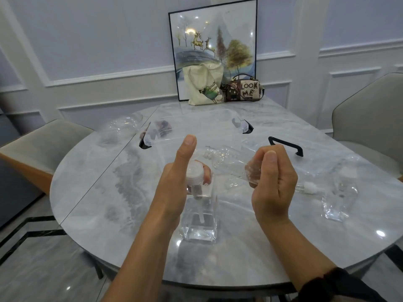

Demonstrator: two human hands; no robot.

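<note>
A clear square pump bottle (199, 223) with a white round cap stands near the front of the marble table (91, 192). My left hand (174, 182) grips its cap and neck, with the thumb pointing up. My right hand (272, 182) holds a small clear plastic bottle (231, 164) by its base. This bottle lies sideways in the air, its open neck pointing left, above and behind the pump bottle's cap.
A clear storage box (196, 129) with black clips sits behind my hands, its lid (287, 147) to the right. Another clear bottle (340, 192) and a white pump part (307, 188) lie at right. Clear containers (124, 127) sit at left. Bags and a framed picture stand at the back, chairs on both sides.
</note>
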